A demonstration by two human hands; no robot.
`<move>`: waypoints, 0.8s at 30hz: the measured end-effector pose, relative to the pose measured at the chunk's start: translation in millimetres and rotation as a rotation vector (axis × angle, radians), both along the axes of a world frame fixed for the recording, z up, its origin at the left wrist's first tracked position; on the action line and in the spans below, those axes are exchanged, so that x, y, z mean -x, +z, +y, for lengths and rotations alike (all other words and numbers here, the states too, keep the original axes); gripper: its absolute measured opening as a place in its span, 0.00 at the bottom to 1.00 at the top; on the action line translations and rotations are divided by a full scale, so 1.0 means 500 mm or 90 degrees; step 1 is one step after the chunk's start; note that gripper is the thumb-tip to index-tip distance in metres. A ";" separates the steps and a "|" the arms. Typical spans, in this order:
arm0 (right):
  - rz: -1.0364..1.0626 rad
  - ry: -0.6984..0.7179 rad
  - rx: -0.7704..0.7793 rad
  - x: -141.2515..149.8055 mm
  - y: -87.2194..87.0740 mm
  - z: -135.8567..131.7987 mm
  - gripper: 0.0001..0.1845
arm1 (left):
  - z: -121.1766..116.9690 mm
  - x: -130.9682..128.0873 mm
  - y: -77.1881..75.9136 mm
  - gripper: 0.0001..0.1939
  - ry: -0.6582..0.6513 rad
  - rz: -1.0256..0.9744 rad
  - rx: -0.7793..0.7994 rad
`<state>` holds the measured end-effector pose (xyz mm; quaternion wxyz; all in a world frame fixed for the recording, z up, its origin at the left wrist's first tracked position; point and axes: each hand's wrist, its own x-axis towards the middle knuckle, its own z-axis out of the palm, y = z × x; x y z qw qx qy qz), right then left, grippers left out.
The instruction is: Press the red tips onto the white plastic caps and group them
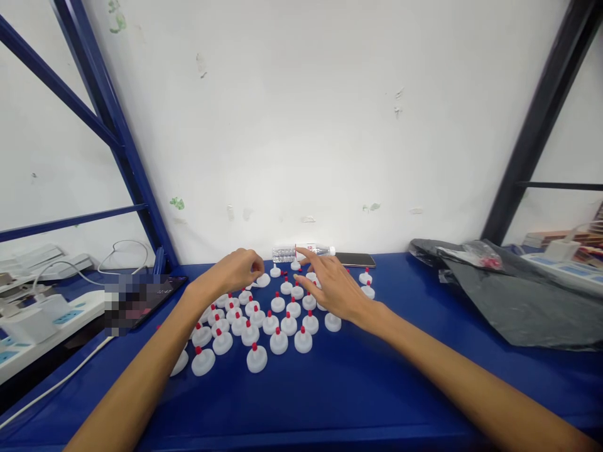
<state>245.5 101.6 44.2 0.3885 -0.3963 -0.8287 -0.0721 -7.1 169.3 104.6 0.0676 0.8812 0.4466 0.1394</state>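
Observation:
Many white nozzle caps (pixel 257 359) with small red tips stand on the blue table, most of them upright in a loose cluster. My left hand (pixel 239 271) is over the back left of the cluster, its fingers curled together; anything inside them is hidden. Just right of its fingertips lies a white cap (pixel 262 280) tilted on its side. My right hand (pixel 334 284) hovers above the caps on the right, palm down, with thumb and forefinger apart and nothing visible between them. Near its forefinger is a white cap without a red tip (pixel 295 265); another bare-nozzled cap (pixel 275 270) stands to the left.
A clear plastic bottle (pixel 304 252) lies along the wall, with a phone (pixel 355 259) beside it. On the right is a dark plastic bag (pixel 499 301). A tablet (pixel 153 301), a power strip (pixel 70 317) and cables are at left. Blue frame posts (pixel 127 157) rise behind.

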 end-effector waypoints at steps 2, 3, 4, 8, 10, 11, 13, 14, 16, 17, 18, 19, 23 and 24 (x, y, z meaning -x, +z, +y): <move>-0.010 -0.003 -0.007 -0.001 -0.001 0.000 0.27 | 0.008 0.006 -0.014 0.07 0.003 0.038 0.040; -0.016 -0.006 -0.009 -0.001 -0.001 0.000 0.27 | 0.011 0.005 -0.021 0.07 0.000 0.053 0.063; -0.022 -0.009 -0.010 0.000 -0.002 0.000 0.26 | 0.012 0.004 -0.027 0.07 -0.003 0.064 0.084; -0.034 -0.018 -0.011 0.002 0.001 -0.003 0.23 | 0.016 -0.002 -0.031 0.11 0.002 0.081 0.114; -0.034 -0.026 -0.014 0.001 0.003 -0.005 0.20 | 0.019 0.003 -0.024 0.17 0.019 0.085 0.103; -0.037 -0.033 -0.018 0.000 0.004 -0.005 0.19 | 0.021 0.007 -0.021 0.19 0.031 0.086 0.091; -0.056 -0.050 -0.025 -0.005 0.007 0.000 0.18 | 0.029 0.020 -0.017 0.21 0.066 0.091 0.062; -0.070 -0.059 -0.028 -0.008 0.010 0.006 0.17 | 0.034 0.027 -0.017 0.22 0.085 0.096 0.051; -0.103 -0.081 -0.013 -0.014 0.021 0.029 0.16 | 0.043 0.039 -0.021 0.22 0.116 0.111 0.048; -0.123 -0.098 0.016 -0.016 0.029 0.046 0.16 | 0.047 0.044 -0.025 0.22 0.125 0.120 0.059; -0.146 -0.118 0.060 -0.017 0.037 0.065 0.15 | 0.050 0.047 -0.029 0.23 0.130 0.127 0.075; -0.170 -0.137 0.112 -0.016 0.046 0.087 0.14 | 0.052 0.050 -0.032 0.22 0.132 0.133 0.092; -0.236 -0.180 0.270 0.007 0.066 0.172 0.07 | 0.050 0.052 -0.037 0.20 0.134 0.133 0.122; -0.241 -0.192 0.284 0.016 0.066 0.188 0.06 | 0.049 0.052 -0.036 0.20 0.135 0.129 0.119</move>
